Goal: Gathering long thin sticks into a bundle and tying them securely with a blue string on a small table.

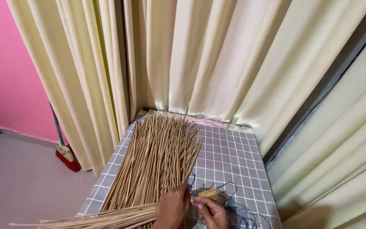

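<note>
A big fan of thin tan sticks (155, 159) lies spread on a grey table with a white grid pattern (229, 159). A second bunch of sticks (102, 218) lies crosswise along the near edge. My left hand (172, 208) rests on the sticks near their lower ends, fingers curled over them. My right hand (210, 212) pinches a small tied bundle of short sticks (207, 194) together with blue thread (234, 203). Loose loops of that thread trail to the right of my right hand.
Cream curtains (200, 59) hang close behind and to the right of the table. A pink wall (5, 63) stands at left, with a broom (64, 148) leaning at the curtain's foot on the grey floor (22, 186).
</note>
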